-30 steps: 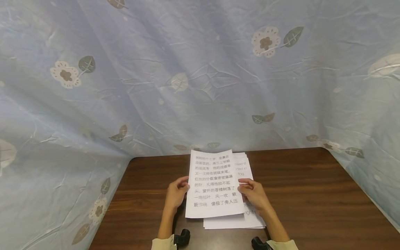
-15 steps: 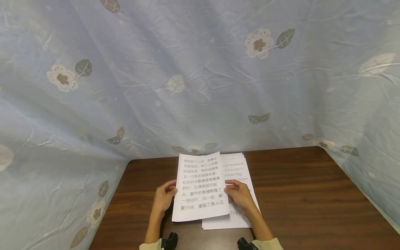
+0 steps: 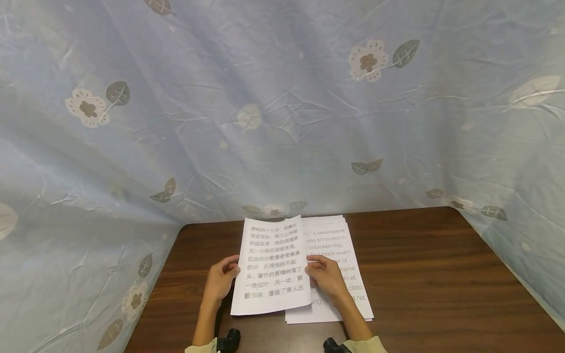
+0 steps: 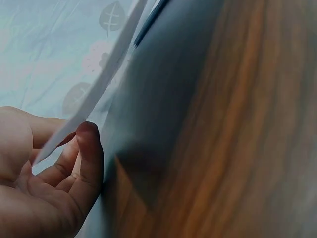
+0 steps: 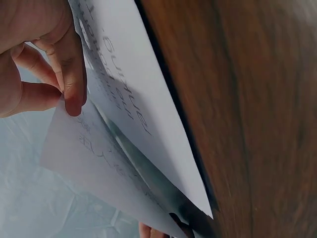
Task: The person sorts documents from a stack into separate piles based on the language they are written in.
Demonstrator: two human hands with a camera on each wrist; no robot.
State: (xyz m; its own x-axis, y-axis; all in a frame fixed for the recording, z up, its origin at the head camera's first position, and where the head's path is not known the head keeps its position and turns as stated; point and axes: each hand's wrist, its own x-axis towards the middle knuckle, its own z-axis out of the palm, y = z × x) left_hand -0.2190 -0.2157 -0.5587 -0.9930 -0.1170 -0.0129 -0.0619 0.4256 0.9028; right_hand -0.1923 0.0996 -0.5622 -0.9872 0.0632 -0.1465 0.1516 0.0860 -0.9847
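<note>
Paper handling, both hands on one sheet. The Chinese-text sheet (image 3: 271,267) is held up over the wooden table (image 3: 432,274), toward the far edge and nearer the far left corner than the far right. Print faces the person; the top edge dips between its two corners. The wrist views show it raised clear of the tabletop and tilted.

Left hand (image 3: 222,279): thumb and fingers clamped on the sheet's left edge, below mid-height. Right hand (image 3: 326,277): thumb and fingers pinching the right edge at about the same level. Remaining fingers of the right hand partly hidden, cannot tell exactly how they lie.

English-text sheets (image 3: 337,245), more than one by the offset edges, lie flat on the table near the middle of its far edge. The held sheet covers their left part in the head view; the right hand and forearm cross in front of their lower part. The right wrist view shows a gap between held sheet and pile, with shadow on the pile.

Each wrist has a black wrist camera (image 3: 229,340) beside a pale yellow sleeve (image 3: 366,345). Blue floral curtain (image 3: 282,113) hangs behind the far edge and along both sides.
</note>
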